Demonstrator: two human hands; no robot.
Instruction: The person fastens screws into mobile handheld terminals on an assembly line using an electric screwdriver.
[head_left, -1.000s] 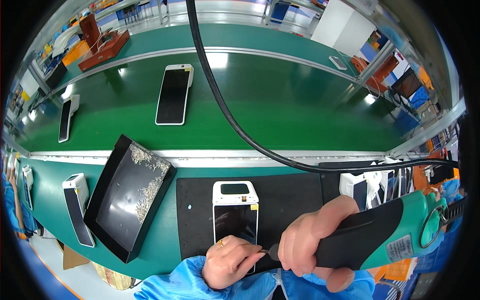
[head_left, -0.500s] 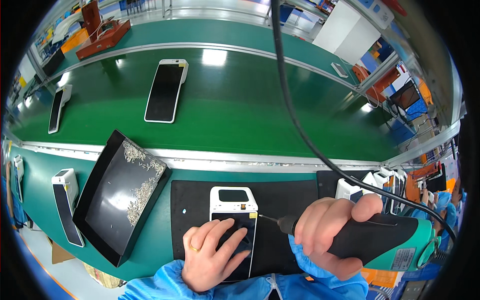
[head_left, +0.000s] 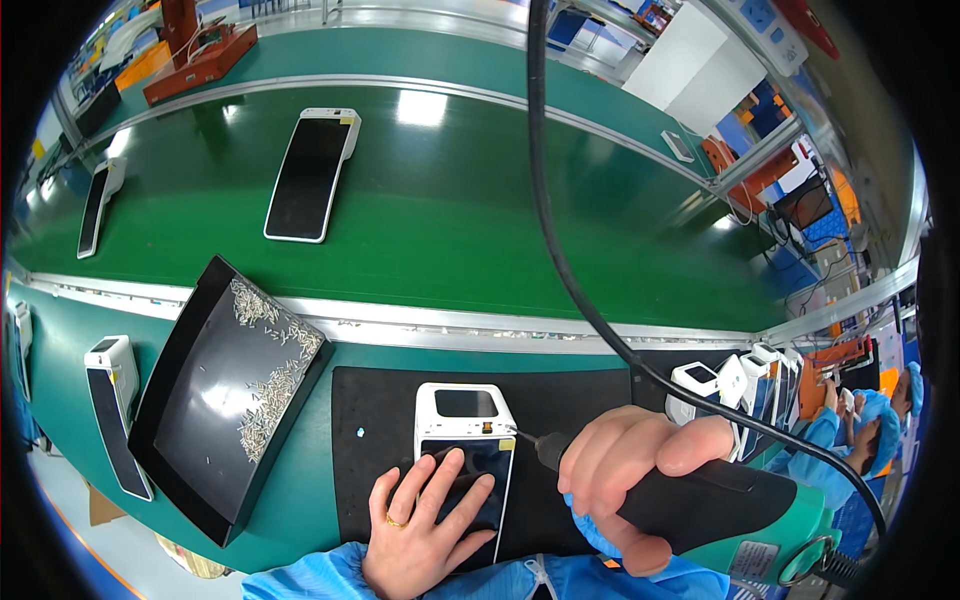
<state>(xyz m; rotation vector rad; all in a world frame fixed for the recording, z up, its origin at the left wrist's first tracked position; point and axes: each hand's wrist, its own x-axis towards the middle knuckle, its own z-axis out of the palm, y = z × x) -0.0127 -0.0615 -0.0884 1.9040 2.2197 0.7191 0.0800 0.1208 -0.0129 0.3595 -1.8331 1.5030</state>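
Blue sleeves [head_left: 312, 577], left fingers [head_left: 410, 490] with gold ring [head_left: 396, 522]

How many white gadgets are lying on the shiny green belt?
2: a white, rectangular, black-screened gadget left of the long black cable, and a second one farther left. Others may lie out of view.

This is a factory assembly line: green belt [head_left: 440, 240], screw tray [head_left: 200, 405], power screwdriver [head_left: 735, 508]

The head view looks down and forward: left hand [head_left: 418, 535] and right hand [head_left: 622, 455] near, lower centre; green belt [head_left: 440, 230] farther, upper half.
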